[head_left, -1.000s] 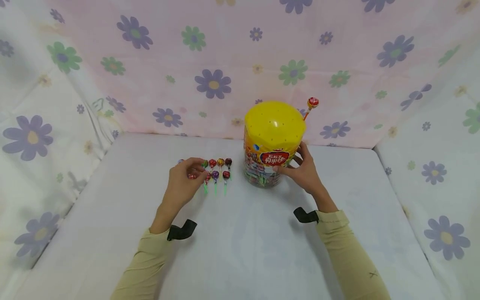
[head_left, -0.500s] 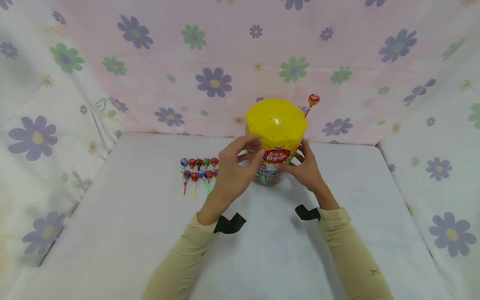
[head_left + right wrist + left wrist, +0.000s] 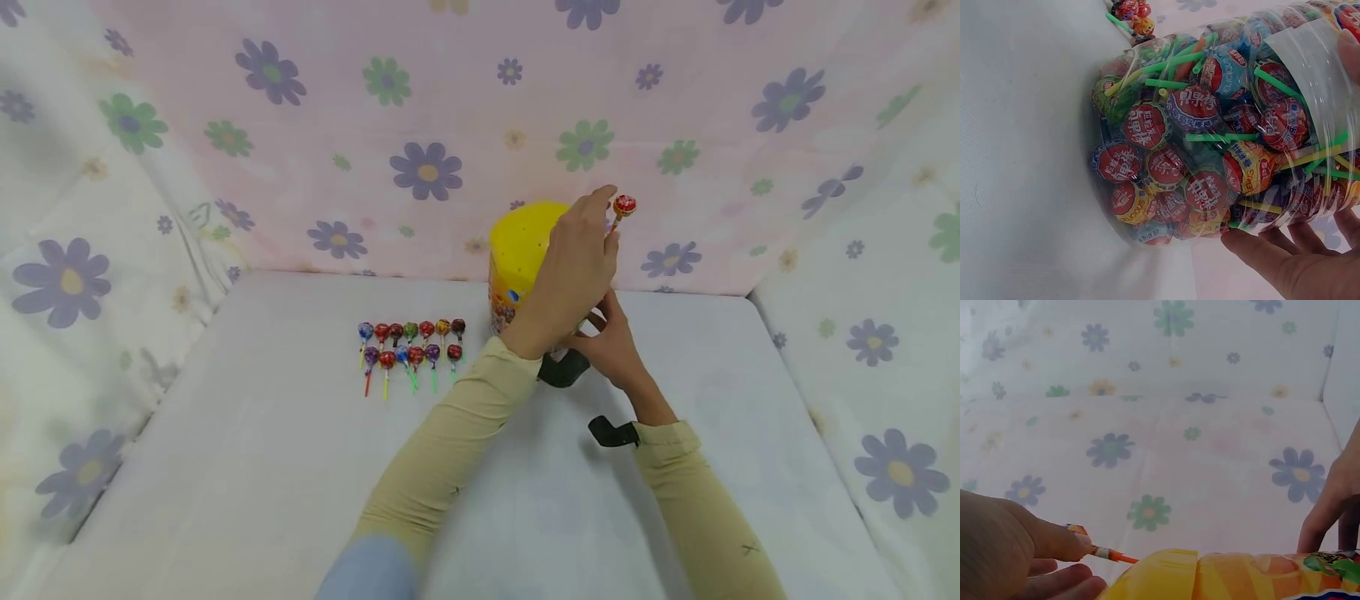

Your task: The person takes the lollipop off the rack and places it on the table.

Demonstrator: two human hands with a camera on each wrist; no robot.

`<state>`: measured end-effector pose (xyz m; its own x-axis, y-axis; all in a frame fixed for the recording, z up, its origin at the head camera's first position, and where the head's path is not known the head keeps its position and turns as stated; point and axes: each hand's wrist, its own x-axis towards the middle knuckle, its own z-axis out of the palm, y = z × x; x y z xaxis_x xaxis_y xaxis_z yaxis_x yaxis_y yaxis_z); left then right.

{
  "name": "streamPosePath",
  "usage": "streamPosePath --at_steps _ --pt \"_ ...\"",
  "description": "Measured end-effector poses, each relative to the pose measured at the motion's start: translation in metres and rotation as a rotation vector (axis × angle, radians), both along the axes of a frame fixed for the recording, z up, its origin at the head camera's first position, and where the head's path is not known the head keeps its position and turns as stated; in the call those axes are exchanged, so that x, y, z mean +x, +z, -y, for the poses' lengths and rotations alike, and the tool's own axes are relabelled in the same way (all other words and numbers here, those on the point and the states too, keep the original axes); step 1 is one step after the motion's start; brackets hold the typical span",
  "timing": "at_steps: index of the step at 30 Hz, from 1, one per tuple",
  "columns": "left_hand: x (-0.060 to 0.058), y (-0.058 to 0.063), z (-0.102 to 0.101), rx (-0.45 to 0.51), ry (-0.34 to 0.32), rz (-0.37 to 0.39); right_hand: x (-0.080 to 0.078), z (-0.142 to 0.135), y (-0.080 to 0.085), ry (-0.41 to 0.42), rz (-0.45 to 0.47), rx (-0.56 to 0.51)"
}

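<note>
A clear plastic jar (image 3: 1147,206) packed with wrapped lollipops stands under a yellow lid (image 3: 525,233). My right hand (image 3: 618,346) grips its right side, fingers spread round the wall. One red-topped lollipop (image 3: 625,205) sticks up at the lid's right edge on an orange stick. Across the lid reaches my left hand (image 3: 573,258), its index finger and thumb parted beside that lollipop. In the left wrist view, the thumb (image 3: 1063,542) overlaps the candy's head, and the orange stick (image 3: 1119,556) runs down toward the lid. The left forearm hides much of the jar from the head camera.
Two rows of lollipops (image 3: 411,330) lie on the white table (image 3: 262,467), left of the jar. Behind the table's back edge hangs a pink flowered cloth (image 3: 337,167). White flowered cloth (image 3: 862,250) hangs at the sides.
My left hand has gone from the lollipop rows rightward and up, across the front of the jar, to the lollipop at the lid's edge. The right hand has kept its grip.
</note>
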<state>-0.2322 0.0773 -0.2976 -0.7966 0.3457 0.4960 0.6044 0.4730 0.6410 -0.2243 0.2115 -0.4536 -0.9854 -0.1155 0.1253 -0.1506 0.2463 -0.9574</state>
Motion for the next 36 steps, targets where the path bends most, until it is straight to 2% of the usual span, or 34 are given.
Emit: streamPosePath --at_steps 4,7,9,13,16,19,24,28,34,36 --pt "-0.016 0.002 -0.01 -0.045 0.015 0.054 0.0 0.001 0.0 -0.014 0.022 -0.003" --pt "-0.024 0.001 -0.013 -0.009 0.008 0.068 0.0 0.001 0.001 -0.011 0.017 0.009" --pt "-0.027 0.001 -0.013 0.056 0.004 0.077 0.0 0.001 0.002 -0.006 0.018 0.006" --pt "-0.028 0.001 -0.012 0.255 -0.024 0.071 0.001 -0.001 0.003 -0.008 0.03 0.022" --pt "-0.024 0.002 -0.008 0.392 -0.059 0.051 0.0 0.0 0.002 -0.021 0.046 0.024" --pt "-0.016 0.002 0.003 0.481 -0.097 0.056 0.001 0.001 0.002 -0.026 0.051 0.025" --pt "0.0 -0.003 0.038 0.548 -0.109 0.058 0.003 0.001 0.003 -0.025 0.04 0.034" --pt "0.005 -0.014 0.079 0.59 -0.081 0.039 0.003 0.001 0.003 -0.023 0.034 0.029" --pt "-0.003 -0.038 0.158 0.604 0.068 0.043 0.003 0.002 0.002 -0.007 0.019 0.018" --pt "-0.005 -0.048 0.186 0.583 0.126 0.047 0.003 0.003 0.002 -0.007 0.022 0.024"
